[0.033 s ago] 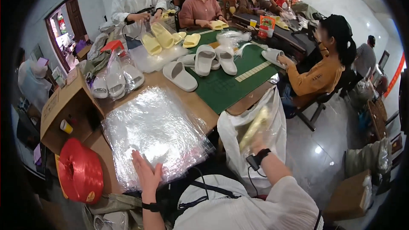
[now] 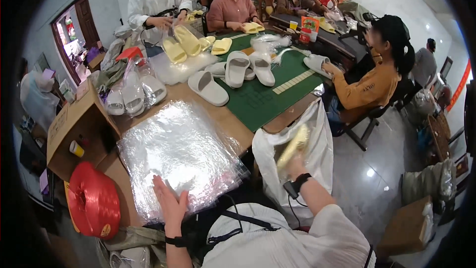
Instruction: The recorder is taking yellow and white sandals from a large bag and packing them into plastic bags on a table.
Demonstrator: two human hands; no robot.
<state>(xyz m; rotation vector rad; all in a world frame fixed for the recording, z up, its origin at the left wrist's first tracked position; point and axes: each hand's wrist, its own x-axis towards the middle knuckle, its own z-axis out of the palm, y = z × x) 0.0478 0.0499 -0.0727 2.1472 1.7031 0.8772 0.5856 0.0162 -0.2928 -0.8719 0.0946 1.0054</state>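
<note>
My left hand lies open, fingers stretched out, on the near edge of a stack of shiny clear plastic bags. Down at my right, a white woven sack hangs with its mouth open beside the table. My right hand is closed around the near end of a pale yellow slipper, held inside the sack's mouth. The slipper looks blurred, and whether a bag wraps it I cannot tell. Grey slippers lie on the table past the bag stack.
A cardboard box and a roll of red twine stand at the left. Bagged slippers sit behind them. A green mat covers the table's far part. A co-worker in orange sits at the right, holding a grey slipper.
The yellow slipper and my right hand have shifted very slightly within the sack's mouth. My left hand stays on the bags.
</note>
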